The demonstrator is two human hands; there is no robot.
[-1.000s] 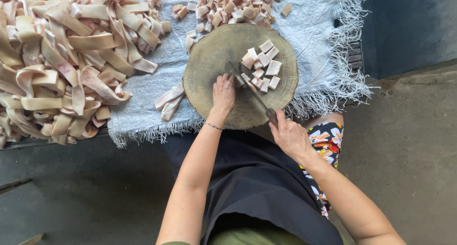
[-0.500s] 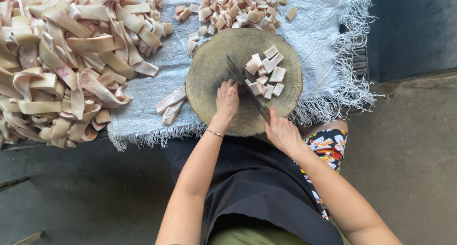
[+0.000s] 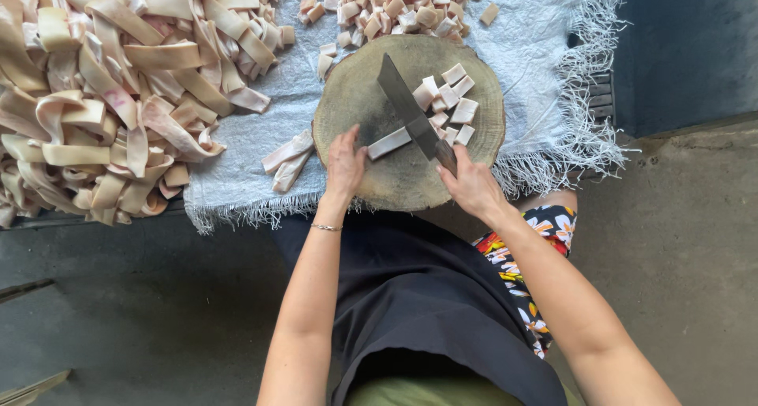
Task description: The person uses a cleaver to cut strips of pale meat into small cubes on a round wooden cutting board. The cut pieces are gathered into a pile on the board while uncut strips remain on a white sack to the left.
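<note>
Strips of pale pork skin (image 3: 118, 98), heaped in a big tangled pile at the left of a white fringed cloth (image 3: 545, 51), on a low desk. Beyond the board, a smaller mound of cut squares (image 3: 403, 7) at the far edge of the cloth. Between them, a round wooden chopping block (image 3: 355, 98), its near edge overhanging toward a dark apron (image 3: 426, 295). On the block's right half, a cluster of fresh-cut cubes (image 3: 450, 98); just left of the block, two spare strips (image 3: 286, 157) lying on the cloth.

Step in hand, by the look of it: dicing one strip into squares. Cleaver (image 3: 404, 98) raised above or laid slantwise across the block, blade pointing away; hard to tell which. Right hand (image 3: 472, 187) closed around its handle. Left hand (image 3: 346, 163) resting flat on the block, fingers loosely curled beside the near end of a single strip (image 3: 389, 143), touching or nearly so.

Next move probably calls for pinning that strip steady, fingertips tucked back from the edge, then a straight chop close beside the last cut.
</note>
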